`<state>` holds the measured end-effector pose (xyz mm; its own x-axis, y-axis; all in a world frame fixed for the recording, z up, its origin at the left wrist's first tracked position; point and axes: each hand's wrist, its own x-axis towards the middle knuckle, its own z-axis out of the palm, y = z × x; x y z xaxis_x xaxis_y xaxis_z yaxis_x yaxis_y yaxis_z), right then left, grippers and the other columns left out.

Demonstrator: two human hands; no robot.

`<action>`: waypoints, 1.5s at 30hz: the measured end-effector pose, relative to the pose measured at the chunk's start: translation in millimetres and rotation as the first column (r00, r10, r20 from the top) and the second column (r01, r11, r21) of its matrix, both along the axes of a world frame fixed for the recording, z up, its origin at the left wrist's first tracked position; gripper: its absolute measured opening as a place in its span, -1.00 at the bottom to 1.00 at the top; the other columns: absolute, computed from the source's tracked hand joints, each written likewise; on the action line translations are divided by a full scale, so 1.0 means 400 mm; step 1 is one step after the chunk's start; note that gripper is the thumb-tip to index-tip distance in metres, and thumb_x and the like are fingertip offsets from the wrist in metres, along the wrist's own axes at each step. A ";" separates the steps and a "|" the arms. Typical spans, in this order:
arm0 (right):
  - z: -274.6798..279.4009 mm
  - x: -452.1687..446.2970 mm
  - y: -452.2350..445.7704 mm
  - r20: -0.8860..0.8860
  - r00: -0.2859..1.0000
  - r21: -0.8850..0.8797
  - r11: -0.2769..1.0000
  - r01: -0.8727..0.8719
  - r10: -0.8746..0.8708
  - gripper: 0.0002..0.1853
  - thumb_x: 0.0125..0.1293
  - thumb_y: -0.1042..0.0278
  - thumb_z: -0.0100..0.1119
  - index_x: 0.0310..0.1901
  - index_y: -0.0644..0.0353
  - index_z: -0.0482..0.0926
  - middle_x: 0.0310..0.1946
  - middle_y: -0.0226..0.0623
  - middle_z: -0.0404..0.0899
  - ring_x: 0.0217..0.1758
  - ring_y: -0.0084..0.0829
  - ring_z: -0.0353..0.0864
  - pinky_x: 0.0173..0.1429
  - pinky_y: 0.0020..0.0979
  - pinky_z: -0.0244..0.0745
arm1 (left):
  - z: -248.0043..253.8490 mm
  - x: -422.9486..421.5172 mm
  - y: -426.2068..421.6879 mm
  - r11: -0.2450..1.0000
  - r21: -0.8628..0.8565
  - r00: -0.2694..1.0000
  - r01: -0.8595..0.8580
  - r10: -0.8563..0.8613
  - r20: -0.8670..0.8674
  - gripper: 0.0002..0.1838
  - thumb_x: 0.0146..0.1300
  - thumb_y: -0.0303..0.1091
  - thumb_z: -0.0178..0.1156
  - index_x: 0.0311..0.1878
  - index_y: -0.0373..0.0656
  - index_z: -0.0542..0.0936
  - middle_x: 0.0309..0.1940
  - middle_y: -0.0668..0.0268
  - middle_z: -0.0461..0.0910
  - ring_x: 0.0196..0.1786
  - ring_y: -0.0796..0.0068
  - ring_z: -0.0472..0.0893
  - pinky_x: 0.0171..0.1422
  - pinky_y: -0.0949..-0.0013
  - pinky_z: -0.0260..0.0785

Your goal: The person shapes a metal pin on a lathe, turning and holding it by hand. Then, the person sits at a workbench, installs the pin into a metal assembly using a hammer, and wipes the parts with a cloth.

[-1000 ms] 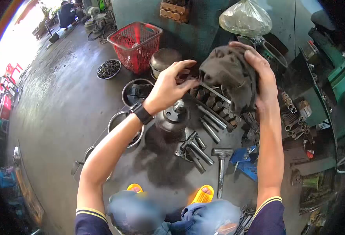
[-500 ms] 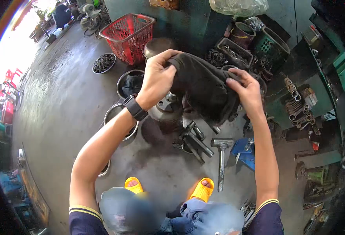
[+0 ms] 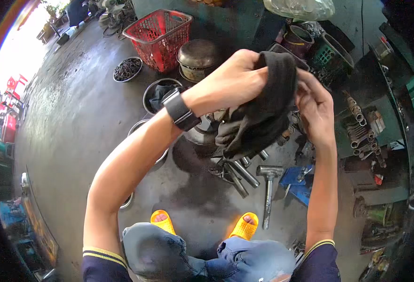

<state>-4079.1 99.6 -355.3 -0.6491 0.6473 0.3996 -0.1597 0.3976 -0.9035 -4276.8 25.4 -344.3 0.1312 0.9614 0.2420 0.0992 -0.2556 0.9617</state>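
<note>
A crumpled black cloth (image 3: 268, 117) hangs in front of me between both hands, above the floor. My left hand (image 3: 240, 77) is closed on its upper left edge, with a fold draped over the fingers. On the right side, my right hand (image 3: 316, 105) curls its fingers against the cloth, their tips partly hidden behind it. Below the cloth lie several metal tubes (image 3: 242, 174) and a steel hammer (image 3: 269, 188). A bowl (image 3: 162, 91) with dark cloth in it stands beyond my left wrist.
A red plastic basket (image 3: 157, 35) and a round lidded pot (image 3: 197, 56) stand at the back. Left of them is a bowl of metal rings (image 3: 128, 69). Blue metal parts (image 3: 298, 181) lie right of the hammer. Spanners (image 3: 362, 134) hang on the right.
My left hand has moved right with the edge of the cloth, bringing my two hands closer together. The cloth is more bunched and hangs lower. My right hand has shifted slightly right and down.
</note>
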 end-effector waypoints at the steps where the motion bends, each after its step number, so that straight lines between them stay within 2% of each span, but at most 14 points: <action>1: 0.011 0.002 -0.008 0.085 0.994 -0.059 0.996 -0.066 0.071 -0.54 0.13 0.36 0.35 0.05 0.38 0.52 -0.04 -0.29 0.58 0.02 -0.50 0.53 0.12 -0.47 0.43 | 0.007 -0.002 0.000 0.999 -0.006 0.999 0.045 -0.045 0.023 -0.65 0.47 -0.18 0.02 0.00 -0.28 0.60 -0.19 0.43 0.66 -0.14 0.76 0.54 -0.05 0.56 0.42; 6: 0.013 0.019 -0.025 0.270 0.941 -0.219 0.965 -0.145 0.203 -0.50 -0.07 0.38 0.49 -0.05 0.35 0.60 -0.27 -0.41 0.62 -0.15 -0.59 0.53 -0.01 -0.52 0.47 | -0.040 -0.034 0.023 0.993 0.005 0.964 0.119 -0.117 0.238 -0.70 0.43 -0.22 0.10 -0.05 -0.27 0.63 -0.19 0.46 0.66 -0.16 0.79 0.53 -0.05 0.57 0.42; 9: -0.057 0.104 -0.007 0.368 0.930 -0.223 0.972 0.067 0.021 -0.54 0.03 0.36 0.44 -0.03 0.39 0.57 -0.14 -0.27 0.60 -0.15 -0.51 0.56 0.05 -0.42 0.48 | -0.078 -0.027 0.048 0.996 -0.084 0.976 0.041 -0.022 0.219 -0.69 0.43 -0.23 0.10 0.02 -0.26 0.63 -0.20 0.46 0.67 -0.17 0.77 0.55 -0.04 0.57 0.42; 12: -0.126 0.151 0.031 -0.062 0.924 -0.478 0.824 0.305 -0.378 -0.56 0.30 0.17 0.12 0.07 0.37 0.51 -0.02 -0.14 0.58 -0.01 -0.30 0.58 0.18 -0.22 0.44 | -0.116 -0.063 0.058 0.991 -0.124 0.999 -0.050 0.052 0.014 -0.61 0.35 -0.12 0.20 0.00 -0.28 0.63 -0.32 0.43 0.67 -0.30 0.75 0.56 -0.19 0.60 0.45; 15: -0.115 0.121 -0.028 -0.299 0.738 -0.807 0.573 0.143 -0.605 -0.57 0.37 0.14 -0.02 0.08 0.32 0.51 0.02 -0.15 0.57 0.10 -0.28 0.53 0.20 -0.21 0.43 | -0.207 -0.150 0.053 0.975 -0.148 0.986 -0.168 0.168 -0.008 -0.62 0.34 -0.14 0.22 -0.02 -0.30 0.62 -0.30 0.30 0.67 -0.33 0.67 0.61 -0.24 0.56 0.49; 18: -0.384 0.198 0.028 0.134 0.918 -0.672 0.646 0.362 -0.374 -0.62 0.36 0.20 0.01 0.10 0.26 0.52 0.07 -0.19 0.56 0.15 -0.24 0.52 0.28 -0.19 0.39 | -0.308 -0.218 0.009 0.912 -0.169 0.928 -0.373 0.363 -0.089 -0.68 0.37 -0.22 0.18 -0.08 -0.35 0.61 -0.29 0.26 0.68 -0.31 0.65 0.62 -0.25 0.55 0.51; 21: -0.447 0.108 -0.014 -0.167 0.920 -0.916 0.401 -0.012 -0.354 -0.68 0.34 0.37 0.02 0.10 0.23 0.53 0.03 -0.26 0.57 0.09 -0.28 0.54 0.31 -0.22 0.37 | -0.408 -0.262 -0.055 0.898 -0.126 0.904 -0.421 0.404 -0.142 -0.76 0.35 -0.33 0.18 -0.10 -0.36 0.61 -0.32 0.25 0.69 -0.30 0.61 0.64 -0.20 0.50 0.51; 25: -0.431 0.028 -0.037 -0.199 0.882 -0.943 0.327 -0.054 -0.427 -0.74 0.33 0.43 0.04 0.02 0.23 0.55 -0.03 -0.30 0.59 0.04 -0.32 0.55 0.28 -0.24 0.40 | -0.424 -0.252 -0.136 0.824 -0.103 0.808 -0.557 0.509 -0.297 -0.80 0.26 -0.40 0.22 -0.15 -0.35 0.62 -0.32 0.19 0.69 -0.28 0.47 0.66 -0.14 0.42 0.50; 27: -0.444 0.000 -0.019 -0.180 0.894 -0.924 0.382 -0.011 -0.410 -0.77 0.34 0.42 0.07 -0.01 0.22 0.55 -0.03 -0.31 0.59 0.04 -0.34 0.56 0.27 -0.23 0.40 | -0.450 -0.249 -0.149 0.849 0.249 0.721 -0.466 0.527 -0.451 -0.74 0.19 -0.35 0.29 -0.12 -0.32 0.63 -0.27 0.12 0.66 -0.21 0.25 0.64 -0.05 0.30 0.47; 30: -0.356 -0.129 -0.034 -0.072 0.935 -0.786 0.597 0.161 -0.346 -0.79 0.34 0.47 0.03 -0.06 0.31 0.58 -0.12 -0.33 0.62 -0.07 -0.45 0.57 0.09 -0.35 0.45 | -0.455 -0.210 -0.162 0.898 0.205 0.681 -0.390 0.431 -0.592 -0.33 0.03 -0.11 0.42 0.15 -0.32 0.47 0.05 0.04 0.50 0.14 0.08 0.43 0.27 0.15 0.25; 32: -0.361 -0.199 -0.033 0.443 0.849 -0.134 0.915 0.379 -0.287 -0.72 0.25 0.36 0.25 -0.08 0.38 0.60 -0.09 -0.16 0.63 -0.11 -0.29 0.64 0.10 -0.35 0.46 | -0.465 -0.191 -0.157 0.902 0.199 0.621 -0.383 0.411 -0.668 -0.11 -0.06 0.03 0.46 0.23 -0.38 0.36 0.15 0.00 0.40 0.21 0.05 0.35 0.34 0.12 0.16; 34: -0.449 -0.265 -0.042 0.282 0.868 0.590 0.787 0.179 -0.408 -0.53 0.16 0.31 0.30 0.13 0.20 0.53 -0.01 0.06 0.51 -0.20 0.05 0.58 0.01 -0.17 0.50 | -0.471 -0.178 -0.155 0.897 0.192 0.542 -0.398 0.399 -0.739 -0.22 -0.06 0.07 0.44 0.06 -0.39 0.45 0.09 0.00 0.41 0.15 0.04 0.36 0.30 0.08 0.17; 40: -0.417 -0.291 -0.019 0.537 0.779 0.677 0.716 -0.170 -0.323 -0.69 0.13 0.27 0.24 -0.18 0.26 0.41 -0.30 -0.04 0.56 -0.32 0.02 0.64 -0.27 -0.10 0.58 | -0.482 -0.175 -0.154 0.897 0.190 0.496 -0.399 0.385 -0.778 -0.32 -0.09 0.05 0.44 -0.08 -0.36 0.51 0.02 0.02 0.42 0.11 0.06 0.36 0.23 0.07 0.18; 45: -0.360 -0.398 -0.037 0.831 0.357 0.533 0.795 -0.289 -0.427 -0.79 0.15 0.31 0.15 -0.33 0.23 0.70 -0.37 -0.01 0.68 -0.26 -0.07 0.72 -0.15 -0.19 0.63 | -0.482 -0.168 -0.152 0.884 0.229 0.475 -0.407 0.419 -0.773 -0.24 -0.12 -0.02 0.45 0.09 -0.35 0.48 0.04 0.08 0.42 0.12 0.10 0.37 0.22 0.10 0.19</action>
<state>-4238.2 84.7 -499.2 -0.7741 0.6196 -0.1302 0.6303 0.7735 -0.0662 -4344.2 -35.5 -537.1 -0.1403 0.9549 0.2616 0.9012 0.0137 0.4332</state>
